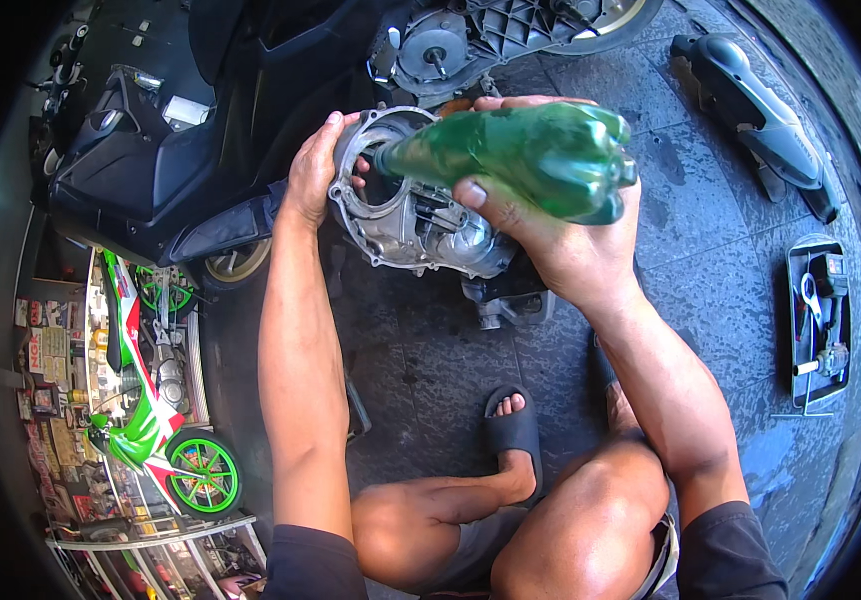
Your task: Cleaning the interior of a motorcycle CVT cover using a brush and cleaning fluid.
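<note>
My right hand [573, 240] is wrapped around a green plastic bottle [520, 154], tilted on its side with its neck pointing left. The bottle's mouth is at the round opening of a cast-metal engine cover [393, 232]. My left hand [316, 169] grips the rim of that cover on its left side, and some of its fingertips show through the opening. Whether liquid leaves the bottle cannot be seen. Beneath the cover a further metal part [513, 307] shows, partly hidden by the cover and my right forearm.
A dark scooter [243, 135] with an exposed transmission case [475, 45] stands ahead. A scooter side cover [760, 120] lies on the tiled floor at right, above a tray [794, 322] holding tools, including a power tool. At left stands a green-wheeled motorcycle [145, 390].
</note>
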Demonstrator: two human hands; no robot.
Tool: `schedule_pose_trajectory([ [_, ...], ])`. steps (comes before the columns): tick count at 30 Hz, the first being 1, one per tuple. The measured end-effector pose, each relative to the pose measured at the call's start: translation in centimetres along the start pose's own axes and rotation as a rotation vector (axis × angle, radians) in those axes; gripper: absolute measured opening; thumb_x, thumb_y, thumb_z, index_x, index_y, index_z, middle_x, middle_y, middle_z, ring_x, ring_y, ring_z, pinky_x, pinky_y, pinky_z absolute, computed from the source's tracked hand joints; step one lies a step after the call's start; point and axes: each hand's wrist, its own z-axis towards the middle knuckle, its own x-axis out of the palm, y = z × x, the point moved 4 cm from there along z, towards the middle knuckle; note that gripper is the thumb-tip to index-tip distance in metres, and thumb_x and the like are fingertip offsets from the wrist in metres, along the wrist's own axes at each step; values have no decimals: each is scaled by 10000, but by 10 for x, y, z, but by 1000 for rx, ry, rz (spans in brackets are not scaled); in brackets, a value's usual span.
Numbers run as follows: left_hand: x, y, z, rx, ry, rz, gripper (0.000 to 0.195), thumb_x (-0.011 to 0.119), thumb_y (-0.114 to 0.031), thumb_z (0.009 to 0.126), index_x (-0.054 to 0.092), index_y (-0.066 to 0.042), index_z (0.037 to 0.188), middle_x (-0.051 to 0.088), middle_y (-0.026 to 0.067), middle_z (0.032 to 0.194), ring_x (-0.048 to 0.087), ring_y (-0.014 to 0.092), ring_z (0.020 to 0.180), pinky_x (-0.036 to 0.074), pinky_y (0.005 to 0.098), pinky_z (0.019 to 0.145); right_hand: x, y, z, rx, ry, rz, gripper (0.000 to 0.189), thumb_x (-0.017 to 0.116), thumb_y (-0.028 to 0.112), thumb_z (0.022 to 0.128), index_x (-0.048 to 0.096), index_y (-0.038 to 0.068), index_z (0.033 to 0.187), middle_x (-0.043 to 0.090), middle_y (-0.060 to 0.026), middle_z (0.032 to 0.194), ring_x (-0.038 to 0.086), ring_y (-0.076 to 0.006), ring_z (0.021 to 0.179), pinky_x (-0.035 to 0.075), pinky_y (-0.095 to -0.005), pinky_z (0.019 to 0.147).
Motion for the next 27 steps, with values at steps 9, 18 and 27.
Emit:
schedule_pose_trajectory([
  [9, -6, 4, 1, 32, 77, -27, 518, 465, -416, 1070, 626, 12, 1313, 704, 59, 924, 655, 100, 714, 563, 241, 590, 0, -3, 3, -34, 35, -125, 509, 905, 106, 762, 634, 4, 1181, 729, -115, 1169, 691, -193, 1078, 555, -362, 959],
  [18, -19, 19, 8, 66, 82, -83, 507, 473, -400, 1066, 618, 9, 1329, 709, 74, 891, 666, 105, 702, 569, 238, 598, 1, -12, 3, 149, 166, 75, 450, 922, 100, 734, 663, 50, 1098, 747, -30, 1019, 705, -111, 950, 561, -298, 886],
  [27, -15, 12, 2, 54, 86, -65, 481, 467, -376, 1071, 628, 7, 1314, 707, 64, 894, 664, 100, 707, 566, 233, 598, 4, -12, 0, 165, 199, 73, 484, 927, 88, 713, 662, 51, 1117, 747, -27, 1035, 703, -106, 965, 562, -294, 894],
])
